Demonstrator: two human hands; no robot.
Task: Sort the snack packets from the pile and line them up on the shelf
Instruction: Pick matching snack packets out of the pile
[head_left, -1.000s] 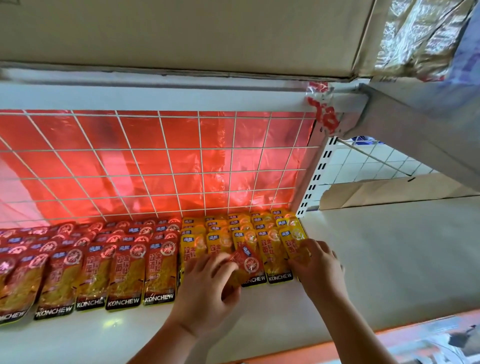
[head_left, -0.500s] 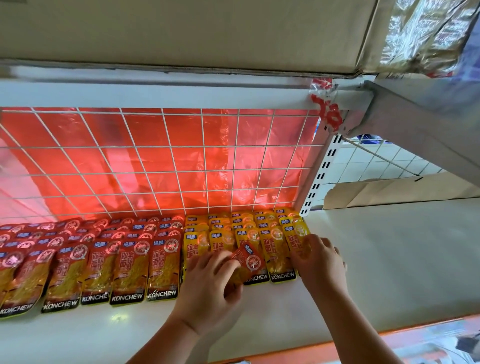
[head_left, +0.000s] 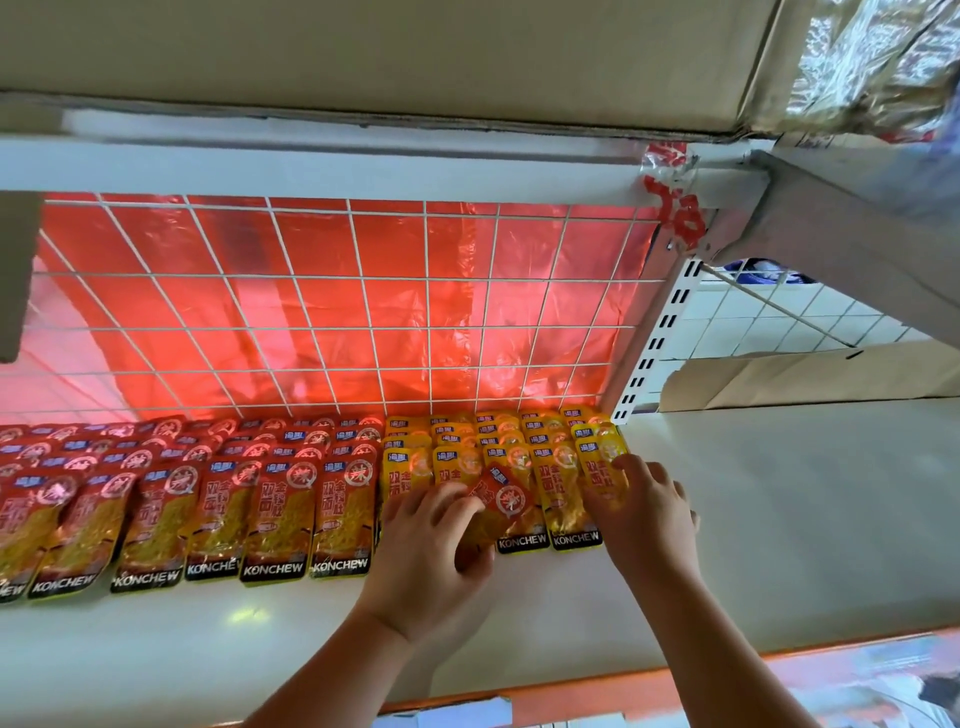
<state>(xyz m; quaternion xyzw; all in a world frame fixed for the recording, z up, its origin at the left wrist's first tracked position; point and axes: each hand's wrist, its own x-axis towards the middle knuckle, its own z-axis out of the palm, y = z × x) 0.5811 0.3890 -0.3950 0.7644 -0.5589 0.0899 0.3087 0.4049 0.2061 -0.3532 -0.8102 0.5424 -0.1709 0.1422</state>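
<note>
Still unmoved, left hand pinches the stray red packet atop the yellow packets, right hand clutching their end; sorting stalls.

Cut off at left: the end red packets. Under the left hand, near parts of the tilted red packet and two yellow packets. Under the right hand, the rightmost packet, near end unseen.
</note>
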